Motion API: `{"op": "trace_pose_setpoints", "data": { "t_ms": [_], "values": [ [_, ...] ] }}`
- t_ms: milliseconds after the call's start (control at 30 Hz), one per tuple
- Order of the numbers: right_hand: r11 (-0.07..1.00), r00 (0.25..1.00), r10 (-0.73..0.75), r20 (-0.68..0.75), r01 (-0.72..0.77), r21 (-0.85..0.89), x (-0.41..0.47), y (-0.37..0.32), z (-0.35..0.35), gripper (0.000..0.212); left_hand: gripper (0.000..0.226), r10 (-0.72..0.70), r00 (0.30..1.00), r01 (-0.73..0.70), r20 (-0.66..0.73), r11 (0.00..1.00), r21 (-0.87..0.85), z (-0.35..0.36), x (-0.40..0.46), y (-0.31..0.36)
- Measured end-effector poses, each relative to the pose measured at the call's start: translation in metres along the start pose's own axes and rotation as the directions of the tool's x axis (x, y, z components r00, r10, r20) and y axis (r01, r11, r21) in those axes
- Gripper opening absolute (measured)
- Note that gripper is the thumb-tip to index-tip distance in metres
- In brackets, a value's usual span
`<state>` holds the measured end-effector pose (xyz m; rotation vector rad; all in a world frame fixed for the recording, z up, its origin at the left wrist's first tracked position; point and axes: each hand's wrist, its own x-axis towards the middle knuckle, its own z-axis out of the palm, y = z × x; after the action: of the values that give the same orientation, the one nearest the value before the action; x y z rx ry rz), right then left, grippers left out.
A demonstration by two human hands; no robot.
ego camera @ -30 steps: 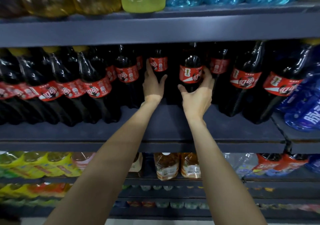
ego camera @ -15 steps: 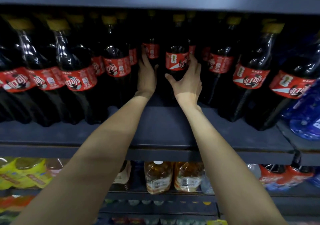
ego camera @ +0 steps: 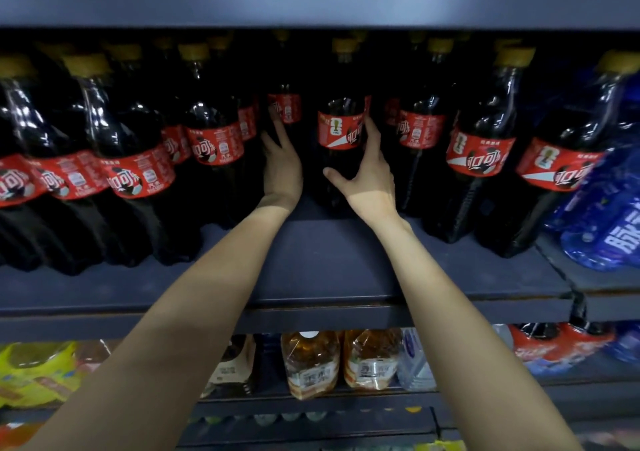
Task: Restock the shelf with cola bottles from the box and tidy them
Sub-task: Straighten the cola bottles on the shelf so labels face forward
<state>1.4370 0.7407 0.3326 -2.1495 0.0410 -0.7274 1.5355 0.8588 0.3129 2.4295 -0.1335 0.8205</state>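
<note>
Reaching deep into the dark shelf [ego camera: 332,270], both bare arms stretch toward a gap in the rows of cola bottles. The right hand [ego camera: 369,176] wraps the lower body of one upright cola bottle [ego camera: 341,131] that stands at the back of the gap: its fingers [ego camera: 371,131] lie along the bottle's right side up to the red label, and the thumb is spread out across the front, below the label. The left hand [ego camera: 282,166] is just to the left of that bottle, fingers extended and slightly splayed, reaching up toward a further bottle [ego camera: 284,105] set deeper in the shadow; whether the fingertips touch it or only lie in front of it, I cannot tell. Left of the hands stands a packed rank of cola bottles [ego camera: 138,159] with yellow caps and red labels, leaning a little in the wide-angle view; right of them stand more of the same [ego camera: 479,152], nearer the shelf's front edge. At the far right, blue-wrapped bottles [ego camera: 609,222] sit beside the cola. On the shelf below, amber drink bottles [ego camera: 310,364] stand between the two forearms, with yellow packs [ego camera: 38,371] to the left and red-and-blue packs [ego camera: 561,343] to the right.
</note>
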Motion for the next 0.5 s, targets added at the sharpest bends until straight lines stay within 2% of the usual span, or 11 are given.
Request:
{"op": "trace_pose_setpoints", "data": {
  "t_ms": [67, 167, 300, 400, 500],
  "values": [
    [0.999, 1.000, -0.002, 0.029, 0.001, 0.046, 0.000, 0.002, -0.002, 0.094, 0.072, -0.019, 1.000, 0.019, 0.021, 1.000, -0.018, 0.001, -0.006, 0.001],
    [0.995, 0.997, 0.013, 0.072, -0.020, 0.097, 0.005, 0.003, -0.005, 0.095, 0.080, -0.026, 0.997, 0.029, 0.078, 0.999, -0.040, -0.007, -0.010, 0.006],
    [0.996, 0.996, 0.046, 0.072, -0.051, 0.075, 0.012, 0.006, -0.003, 0.099, 0.084, 0.048, 0.990, -0.039, 0.130, 0.997, -0.068, -0.032, -0.026, 0.006],
    [0.999, 0.998, 0.049, 0.044, -0.049, -0.003, 0.015, -0.001, 0.011, 0.093, 0.074, 0.135, 0.985, -0.132, 0.107, 0.991, -0.039, -0.056, -0.046, -0.002],
    [0.997, 0.998, 0.056, 0.035, -0.054, -0.049, 0.021, -0.016, 0.034, 0.080, 0.068, 0.259, 0.965, -0.260, -0.029, 0.965, -0.029, -0.076, -0.062, -0.010]
  ]
}}
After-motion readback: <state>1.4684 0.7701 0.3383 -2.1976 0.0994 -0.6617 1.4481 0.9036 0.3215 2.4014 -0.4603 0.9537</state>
